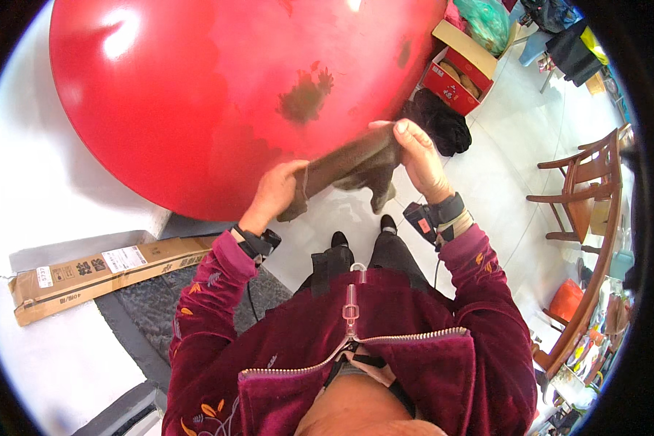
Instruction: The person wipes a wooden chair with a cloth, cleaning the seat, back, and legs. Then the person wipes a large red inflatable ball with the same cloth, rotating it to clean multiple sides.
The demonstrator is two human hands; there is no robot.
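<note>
A dark olive-brown cloth [345, 163] is stretched between my two hands, with loose folds drooping below its right half. My left hand [275, 190] grips its left end, thumb on top. At the other end, my right hand [420, 158] pinches the cloth near its upper corner. Just beyond lies a large round red tabletop [167, 138], glossy, with a dark splayed patch [304, 98] on it; whether that patch is a stain, wetness or a reflection I cannot tell. The cloth overlaps the tabletop's near edge in view; contact between them cannot be made out.
A long cardboard box [109, 272] lies at left beside a dark grey mat [189, 312]. An open red carton [461, 76] and a black cloth bundle [443, 127] sit on the floor past the tabletop. Wooden chairs [585, 192] stand at right.
</note>
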